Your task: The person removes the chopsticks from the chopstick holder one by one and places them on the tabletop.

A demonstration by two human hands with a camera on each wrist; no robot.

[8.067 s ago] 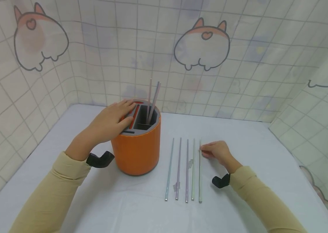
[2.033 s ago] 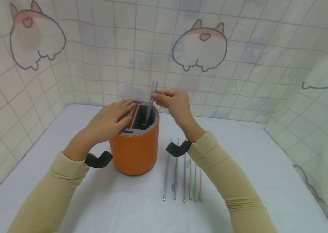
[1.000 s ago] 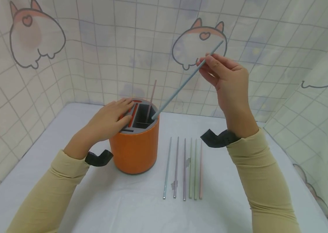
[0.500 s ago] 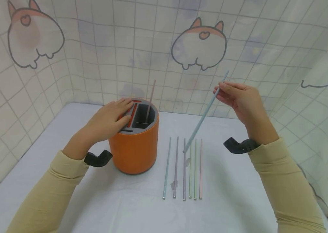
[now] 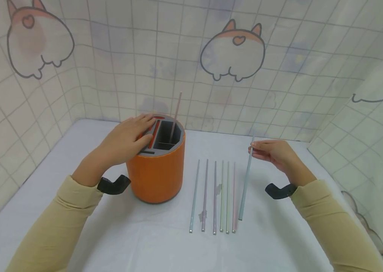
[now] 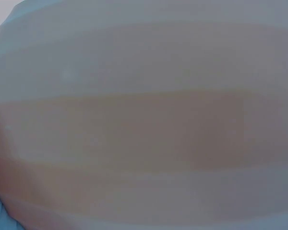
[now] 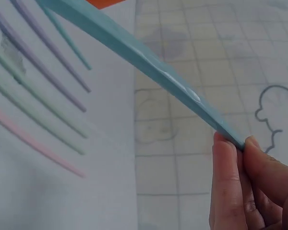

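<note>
My right hand [image 5: 276, 155] pinches a light blue chopstick [image 5: 246, 181] near its upper end, its lower end close over the table right of the row. In the right wrist view, thumb and fingertips grip this faceted chopstick [image 7: 149, 69]. Several pastel chopsticks lie side by side, from a blue one [image 5: 194, 196] at left to a pink one [image 5: 234, 200] at right. My left hand [image 5: 120, 141] rests with extended fingers on the grey top of an orange utensil holder [image 5: 155, 177]. One pink chopstick [image 5: 177, 109] leans in its open compartment. The left wrist view is blurred.
A white cloth covers the table [image 5: 150, 241]. Behind it hangs a grid-patterned curtain [image 5: 126, 68] with cartoon animals, closing off the back and both sides. The holder stands left of the chopstick row, with narrow slots beside its large compartment.
The right hand has drawn the blue chopstick out of the holder, then carried it right and down beside the row. A pink chopstick joined the row earlier. The left hand stays put.
</note>
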